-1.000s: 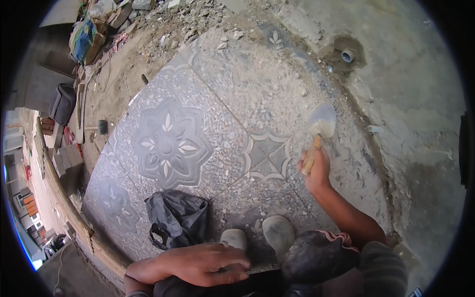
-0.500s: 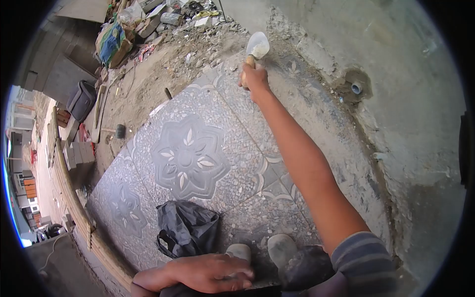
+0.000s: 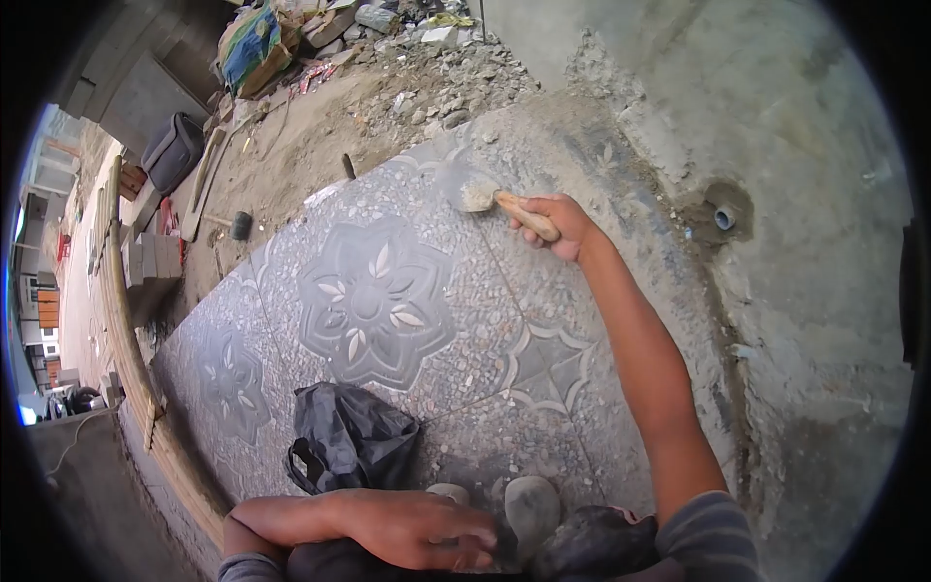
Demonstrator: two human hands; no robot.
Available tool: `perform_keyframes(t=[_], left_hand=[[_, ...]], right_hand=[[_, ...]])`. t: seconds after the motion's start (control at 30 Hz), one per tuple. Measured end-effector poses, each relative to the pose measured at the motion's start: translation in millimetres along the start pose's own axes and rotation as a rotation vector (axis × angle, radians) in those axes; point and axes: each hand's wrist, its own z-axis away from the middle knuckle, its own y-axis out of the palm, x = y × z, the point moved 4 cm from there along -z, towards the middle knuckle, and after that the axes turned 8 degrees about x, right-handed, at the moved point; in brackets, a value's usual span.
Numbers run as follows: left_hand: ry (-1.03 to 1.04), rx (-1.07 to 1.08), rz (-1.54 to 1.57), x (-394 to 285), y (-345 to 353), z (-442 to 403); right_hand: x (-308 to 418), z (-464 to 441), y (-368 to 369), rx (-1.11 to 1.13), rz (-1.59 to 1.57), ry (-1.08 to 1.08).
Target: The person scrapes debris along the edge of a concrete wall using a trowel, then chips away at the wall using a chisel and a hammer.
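My right hand (image 3: 558, 229) is wrapped round the wooden handle of a trowel (image 3: 529, 214). Its blade points left, low over the far part of the patterned floor tiles (image 3: 475, 339), with some pale, sandy material on it. Whether the blade touches the tiles I cannot tell. My left hand (image 3: 422, 529) lies across my lap with its fingers loosely stretched out and nothing in them. Just ahead of it, a crumpled black plastic bag (image 3: 354, 436) sits on the tiles.
A concrete wall (image 3: 795, 145) with a protruding pipe (image 3: 723, 218) runs along the right. Rubble (image 3: 446, 87) and a sack (image 3: 254, 48) lie at the back. To the left are a hammer (image 3: 240, 225), a dark bag (image 3: 176, 153) and a bamboo pole (image 3: 126, 310).
My right hand has drawn the trowel back toward me, and the blade has swung from pointing away to pointing left over the tiles. My left hand stays on my lap.
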Motion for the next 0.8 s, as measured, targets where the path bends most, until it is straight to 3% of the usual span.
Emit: perform_keyframes(t=[0.1,0.23,0.33,0.43,0.57,0.63,0.73,0.8], left_hand=[[-0.008,-0.024,0.004,3,1,4],[0.076,-0.156,-0.102,-10,-3,11],[0.096,-0.195,-0.123,-8,-1,15],[0.074,-0.172,-0.098,-10,-1,14],[0.081,-0.146,-0.075,-5,0,9],[0.061,-0.122,-0.071,-10,0,8],[0.024,-0.124,-0.106,-9,1,11],[0.019,-0.145,-0.090,-11,1,17]], right_hand=[[41,-43,-21,-0.195,-0.068,-0.187],[73,-23,-25,-0.267,0.030,-0.208],[55,11,-18,-0.412,0.251,-0.391],[33,36,-18,-0.754,0.087,-0.433],[40,-2,-33,-0.839,0.043,-0.552],[62,-33,-35,-0.707,0.032,-0.516],[94,-47,-17,-0.737,0.132,-0.405],[92,-44,-17,-0.937,0.285,-0.571]])
